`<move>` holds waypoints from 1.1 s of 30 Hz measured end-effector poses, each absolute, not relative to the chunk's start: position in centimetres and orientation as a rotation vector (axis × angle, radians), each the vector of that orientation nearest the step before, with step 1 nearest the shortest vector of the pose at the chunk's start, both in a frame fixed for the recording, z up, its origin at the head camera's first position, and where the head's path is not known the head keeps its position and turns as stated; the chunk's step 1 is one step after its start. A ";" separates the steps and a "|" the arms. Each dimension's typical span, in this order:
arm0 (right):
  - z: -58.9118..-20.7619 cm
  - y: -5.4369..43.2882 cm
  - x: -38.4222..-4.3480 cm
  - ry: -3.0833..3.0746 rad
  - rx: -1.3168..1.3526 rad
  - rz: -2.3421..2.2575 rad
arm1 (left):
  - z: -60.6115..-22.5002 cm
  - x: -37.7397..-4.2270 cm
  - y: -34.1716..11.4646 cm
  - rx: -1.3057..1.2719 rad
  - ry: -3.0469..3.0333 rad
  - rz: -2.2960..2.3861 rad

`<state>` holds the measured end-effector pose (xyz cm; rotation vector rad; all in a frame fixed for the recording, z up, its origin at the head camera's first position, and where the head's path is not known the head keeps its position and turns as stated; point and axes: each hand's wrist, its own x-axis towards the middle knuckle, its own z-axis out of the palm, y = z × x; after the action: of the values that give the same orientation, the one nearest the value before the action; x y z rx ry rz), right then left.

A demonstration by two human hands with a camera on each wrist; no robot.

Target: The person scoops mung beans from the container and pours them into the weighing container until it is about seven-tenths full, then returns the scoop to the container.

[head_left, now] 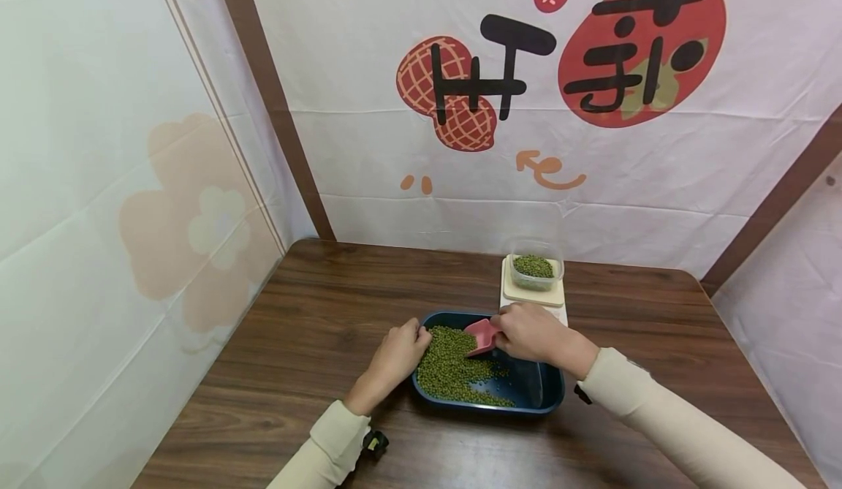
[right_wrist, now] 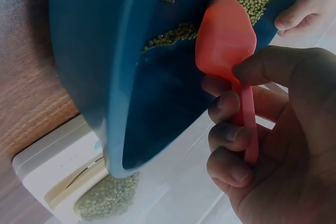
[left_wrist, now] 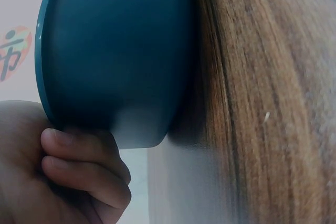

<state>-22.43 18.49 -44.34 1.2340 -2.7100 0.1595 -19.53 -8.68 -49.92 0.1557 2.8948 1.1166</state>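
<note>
A dark blue tub [head_left: 551, 394] stands on the table with green mung beans [head_left: 447, 365] heaped toward its left side. My left hand [head_left: 399, 354] grips the tub's left rim; in the left wrist view its fingers [left_wrist: 86, 163] curl at the edge of the blue wall. With my right hand [head_left: 531, 332] I hold a pink scoop [head_left: 482, 335] by its handle, fingers wrapped round it and thumb near the bowl. The scoop's front edge meets the beans inside the tub. In the right wrist view its bowl [right_wrist: 226, 38] looks nearly bare.
Behind the tub, a white kitchen scale [head_left: 506, 292] carries a clear plastic container [head_left: 557, 273] with some mung beans in it. The wooden table [head_left: 316, 306] runs back to a printed cloth wall [head_left: 368, 160].
</note>
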 end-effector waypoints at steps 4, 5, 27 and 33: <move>-44.5 18.3 -22.5 -2.731 1.236 0.169 | -49.9 -19.4 -8.7 0.154 2.903 1.113; -44.5 18.3 -22.5 -2.738 1.236 0.171 | -49.9 -19.4 -8.7 0.153 2.904 1.110; -45.1 17.3 -22.5 -2.736 1.243 0.177 | -50.7 -19.5 -8.9 0.246 2.996 1.120; -45.3 17.0 -22.6 -2.764 1.240 0.185 | -50.7 -19.5 -8.8 0.236 2.992 1.113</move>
<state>-22.56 17.01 -45.33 1.2397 -2.7641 0.1850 -19.50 -8.84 -50.70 0.2364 2.9919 1.1127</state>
